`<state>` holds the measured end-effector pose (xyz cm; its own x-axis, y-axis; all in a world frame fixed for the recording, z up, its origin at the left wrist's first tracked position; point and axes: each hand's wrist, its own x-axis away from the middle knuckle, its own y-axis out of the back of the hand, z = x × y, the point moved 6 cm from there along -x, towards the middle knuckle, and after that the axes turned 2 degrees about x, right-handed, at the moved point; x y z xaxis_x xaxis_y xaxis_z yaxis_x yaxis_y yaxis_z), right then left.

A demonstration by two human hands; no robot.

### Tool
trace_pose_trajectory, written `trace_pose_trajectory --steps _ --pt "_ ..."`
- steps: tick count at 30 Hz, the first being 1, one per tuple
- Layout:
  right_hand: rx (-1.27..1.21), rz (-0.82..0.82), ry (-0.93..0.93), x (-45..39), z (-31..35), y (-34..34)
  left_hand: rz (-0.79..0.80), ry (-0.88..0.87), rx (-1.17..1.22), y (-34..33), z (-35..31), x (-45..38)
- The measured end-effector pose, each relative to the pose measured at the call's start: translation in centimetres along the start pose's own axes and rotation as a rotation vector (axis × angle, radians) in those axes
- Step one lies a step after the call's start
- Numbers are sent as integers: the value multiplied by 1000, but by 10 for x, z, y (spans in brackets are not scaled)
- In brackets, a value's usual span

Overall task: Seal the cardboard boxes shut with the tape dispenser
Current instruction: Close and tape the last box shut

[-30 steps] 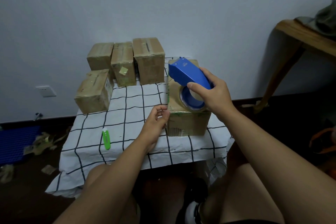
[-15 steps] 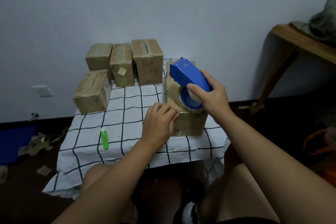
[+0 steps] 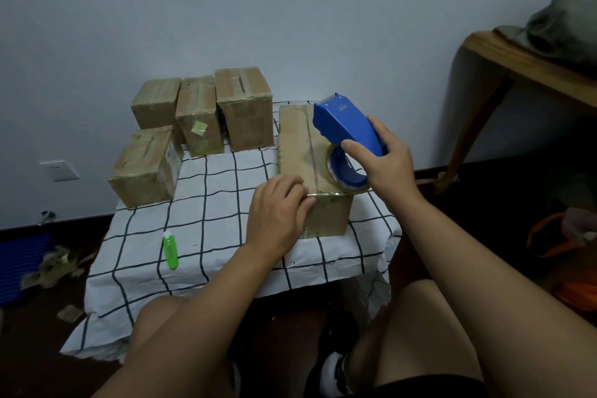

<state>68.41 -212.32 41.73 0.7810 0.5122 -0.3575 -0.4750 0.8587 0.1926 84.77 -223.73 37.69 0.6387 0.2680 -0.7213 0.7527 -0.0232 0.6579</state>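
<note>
A long cardboard box (image 3: 297,145) lies on the right side of the checked tablecloth (image 3: 210,203), its centre seam facing up. My right hand (image 3: 384,158) grips the blue tape dispenser (image 3: 347,128), whose tape roll (image 3: 345,171) rests on the box's near top edge. A strip of tape runs from the roll along that edge to my left hand (image 3: 277,213), which presses against the box's near left corner with curled fingers. Whether those fingers pinch the tape end is hidden.
Several other cardboard boxes (image 3: 200,116) stand at the back left of the table, one (image 3: 145,168) nearer. A green utility knife (image 3: 170,248) lies on the cloth. A wooden table (image 3: 517,68) stands to the right, tape scraps (image 3: 55,265) litter the floor at left.
My left hand moved from the cloth up to the box's near left corner. The dispenser stayed on the box top, shifting slightly.
</note>
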Motion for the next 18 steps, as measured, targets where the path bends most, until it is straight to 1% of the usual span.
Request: trace_pose_trajectory --steps 4,9,14,18 --pt "20 -2 29 1 0 0 60 -73 -2 -10 -16 -11" --pt "29 3 38 3 4 0 -6 -63 -50 -17 -21 -11" --pt "-37 -30 38 6 -1 2 45 -35 6 -22 -18 -11" --pt "-41 -39 54 8 -1 3 -10 -1 -55 -25 -24 -10"
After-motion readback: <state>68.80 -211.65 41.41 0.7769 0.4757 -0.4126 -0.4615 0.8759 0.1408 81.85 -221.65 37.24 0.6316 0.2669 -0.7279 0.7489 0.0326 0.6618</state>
